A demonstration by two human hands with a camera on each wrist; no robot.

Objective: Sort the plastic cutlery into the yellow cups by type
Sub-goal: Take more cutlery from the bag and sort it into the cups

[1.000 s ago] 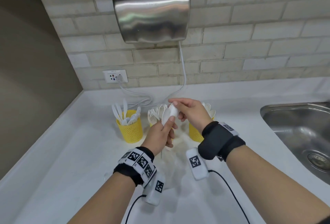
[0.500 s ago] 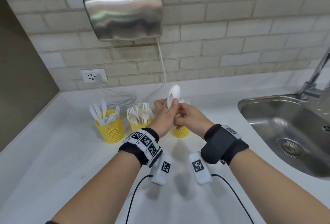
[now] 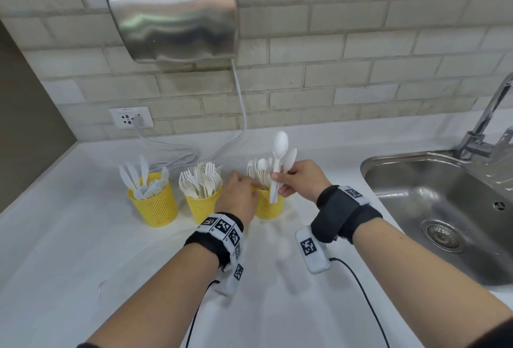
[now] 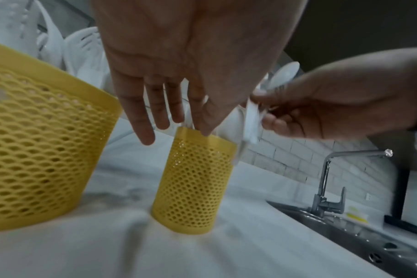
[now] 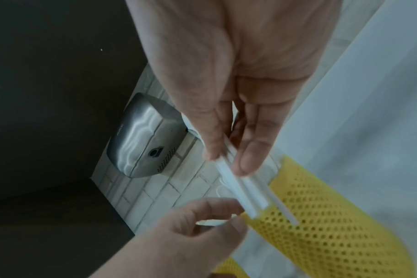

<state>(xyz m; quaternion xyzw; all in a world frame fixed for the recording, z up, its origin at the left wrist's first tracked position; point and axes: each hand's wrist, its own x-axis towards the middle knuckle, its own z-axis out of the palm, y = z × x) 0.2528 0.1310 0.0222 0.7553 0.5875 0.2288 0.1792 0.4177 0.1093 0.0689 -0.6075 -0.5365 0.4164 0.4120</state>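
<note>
Three yellow mesh cups stand in a row on the white counter. The left cup (image 3: 152, 204) holds knives, the middle cup (image 3: 201, 204) forks, and the right cup (image 3: 268, 207) (image 4: 193, 184) (image 5: 321, 225) spoons. My right hand (image 3: 280, 181) (image 5: 226, 161) pinches a small bunch of white spoons (image 3: 279, 153) (image 4: 252, 120) (image 5: 245, 190) by the handles. They stand upright, bowls up, just over the right cup's near rim. My left hand (image 3: 249, 186) (image 4: 193, 124) is at that cup, thumb and forefinger pinching its rim.
A steel sink (image 3: 444, 209) with its tap (image 3: 488, 114) lies to the right. A steel hand dryer (image 3: 172, 14) hangs on the brick wall, its cable (image 3: 166, 153) running to a socket (image 3: 130, 118) behind the cups. A dark wall bounds the counter on the left.
The spoon that my left hand held up has passed to my right hand. My left hand has dropped to the rim of the right cup.
</note>
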